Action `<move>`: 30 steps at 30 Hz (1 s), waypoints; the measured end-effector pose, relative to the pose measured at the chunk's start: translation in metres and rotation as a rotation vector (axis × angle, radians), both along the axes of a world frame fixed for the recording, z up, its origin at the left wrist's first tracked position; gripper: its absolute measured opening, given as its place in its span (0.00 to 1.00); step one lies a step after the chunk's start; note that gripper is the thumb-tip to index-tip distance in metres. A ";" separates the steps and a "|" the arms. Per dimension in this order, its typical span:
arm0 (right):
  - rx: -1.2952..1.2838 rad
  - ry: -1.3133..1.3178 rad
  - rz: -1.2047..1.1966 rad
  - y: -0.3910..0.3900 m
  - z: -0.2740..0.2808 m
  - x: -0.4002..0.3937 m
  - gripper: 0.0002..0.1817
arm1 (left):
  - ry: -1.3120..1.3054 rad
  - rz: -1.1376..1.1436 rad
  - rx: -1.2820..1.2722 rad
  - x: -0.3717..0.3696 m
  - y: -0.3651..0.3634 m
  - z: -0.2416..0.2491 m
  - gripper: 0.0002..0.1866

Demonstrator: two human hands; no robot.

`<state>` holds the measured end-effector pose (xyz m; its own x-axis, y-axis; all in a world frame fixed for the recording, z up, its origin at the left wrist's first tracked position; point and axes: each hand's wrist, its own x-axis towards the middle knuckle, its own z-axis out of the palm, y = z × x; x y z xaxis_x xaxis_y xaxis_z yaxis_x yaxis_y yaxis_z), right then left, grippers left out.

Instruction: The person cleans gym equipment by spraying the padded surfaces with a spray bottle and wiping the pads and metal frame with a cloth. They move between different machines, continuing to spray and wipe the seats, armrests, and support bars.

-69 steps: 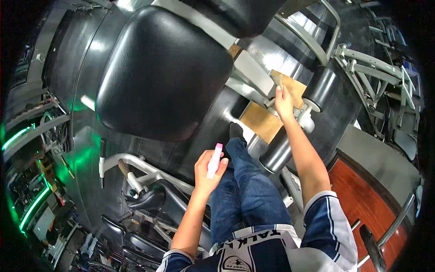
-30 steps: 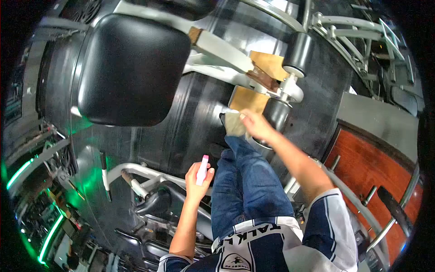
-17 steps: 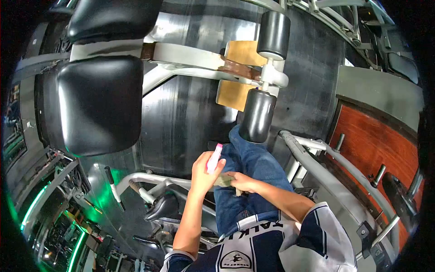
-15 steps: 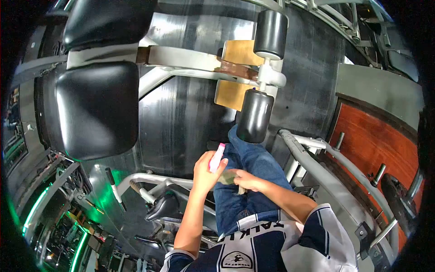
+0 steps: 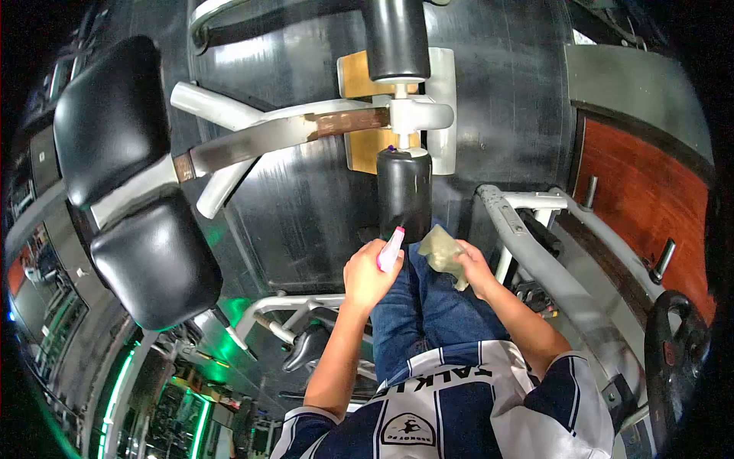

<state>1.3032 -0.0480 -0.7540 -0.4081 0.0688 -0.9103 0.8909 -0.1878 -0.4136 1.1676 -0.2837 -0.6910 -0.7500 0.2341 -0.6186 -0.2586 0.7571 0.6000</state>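
We see a small spray bottle with a pink top [image 5: 391, 251] clamped in the left hand [image 5: 368, 274], its nozzle now aimed up at the near black foam roller [image 5: 404, 193] just above it. Half a second ago the bottle sat lower, over the jeans, with the right hand tucked against it; since then both hands have lifted toward the roller and moved apart. The right hand [image 5: 472, 268] is closed on a crumpled pale cloth [image 5: 443, 249], held just beside the roller's lower end. We judge that spraying and wiping of this roller is about to begin, the wiping further along the frame being over.

Counted: one spray bottle, one cloth, two foam rollers, the far one [image 5: 395, 34] on the same white crossbar [image 5: 413, 115]. Behind that lie two tan wooden panels [image 5: 365, 149]. To the left are two black seat pads [image 5: 157, 260] on a white frame with a rusted patch.
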 end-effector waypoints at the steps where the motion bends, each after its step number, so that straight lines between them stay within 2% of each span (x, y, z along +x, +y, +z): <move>1: -0.004 -0.003 -0.016 0.002 0.000 -0.001 0.23 | -0.024 -0.023 -0.028 -0.001 0.001 -0.002 0.17; 2: 0.085 0.084 -0.037 0.004 0.000 -0.002 0.22 | -0.027 -0.039 -0.031 0.001 0.001 -0.006 0.17; 4: 0.273 0.210 -0.051 0.005 0.007 -0.019 0.19 | 0.019 0.067 0.082 0.005 -0.002 -0.011 0.16; 5: 0.271 0.207 -0.058 0.005 0.014 -0.035 0.19 | 0.017 0.060 0.079 0.005 -0.005 -0.012 0.16; 7: 0.497 0.392 0.063 0.002 0.023 -0.073 0.19 | -0.044 0.086 0.059 0.004 -0.010 -0.010 0.17; 9: 0.539 0.610 0.112 -0.005 0.014 -0.108 0.21 | -0.040 0.093 0.062 0.003 -0.012 -0.010 0.17; 11: 0.622 0.886 0.335 -0.014 0.002 -0.151 0.26 | 0.050 0.075 0.081 0.002 -0.014 -0.016 0.14; 13: 0.778 0.899 0.703 -0.034 -0.014 -0.172 0.28 | 0.048 0.061 0.076 -0.002 -0.013 -0.015 0.13; 15: 0.746 0.919 0.952 -0.058 -0.028 -0.171 0.30 | -0.026 0.067 0.081 -0.004 -0.012 -0.017 0.12; 19: 0.715 1.008 0.942 -0.069 -0.039 -0.131 0.26 | 0.012 0.064 0.091 0.009 -0.028 -0.014 0.12; 23: 0.609 1.017 1.166 -0.066 -0.037 -0.066 0.24 | -0.014 0.073 0.172 0.025 -0.061 -0.009 0.12; 27: 0.545 0.894 1.157 -0.082 -0.014 -0.058 0.20 | -0.012 0.013 0.190 0.043 -0.096 -0.014 0.15; 30: 0.448 0.907 1.163 -0.098 -0.011 -0.036 0.19 | -0.005 0.004 0.188 0.054 -0.122 -0.014 0.14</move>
